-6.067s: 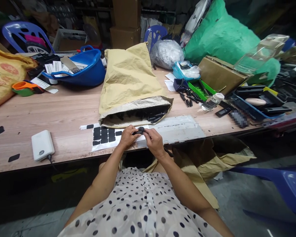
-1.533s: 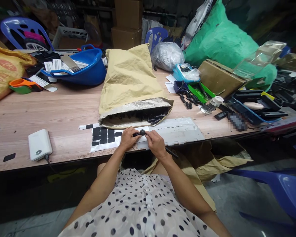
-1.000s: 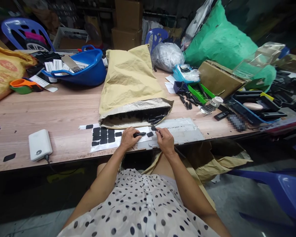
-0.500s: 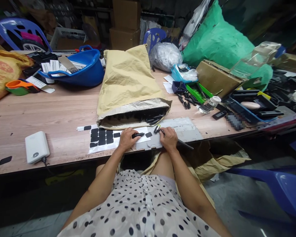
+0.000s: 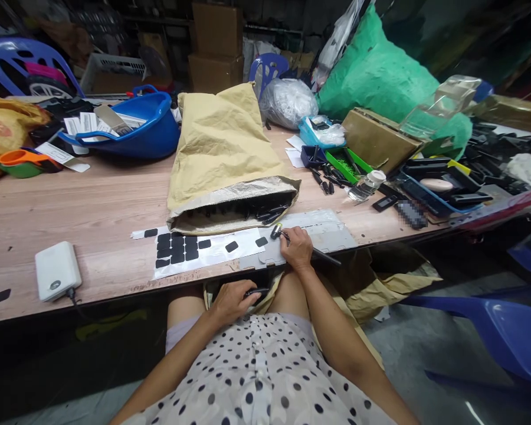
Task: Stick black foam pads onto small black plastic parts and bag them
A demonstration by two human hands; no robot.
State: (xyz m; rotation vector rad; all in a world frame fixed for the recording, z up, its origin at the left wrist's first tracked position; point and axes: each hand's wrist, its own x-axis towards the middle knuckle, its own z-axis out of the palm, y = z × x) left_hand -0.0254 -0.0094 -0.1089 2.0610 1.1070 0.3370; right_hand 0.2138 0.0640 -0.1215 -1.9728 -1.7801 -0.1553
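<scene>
My left hand is below the table edge, over my lap, with its fingers closed on a small black stick-shaped part. My right hand rests on the table edge, closed on a thin black tool whose tip lies near a grey flat panel. A white sheet with several black pads lies left of that hand. Behind it an open tan paper sack shows black parts in its mouth.
A white power bank with a cable sits at the left. A blue basin, an orange-green scoop, a green tray, a clear bottle and trays of black parts crowd the back and right. A blue chair stands at my right.
My left hand has dropped from the table to my lap with the black part. My right hand has moved right with the tool and stays on the table edge.
</scene>
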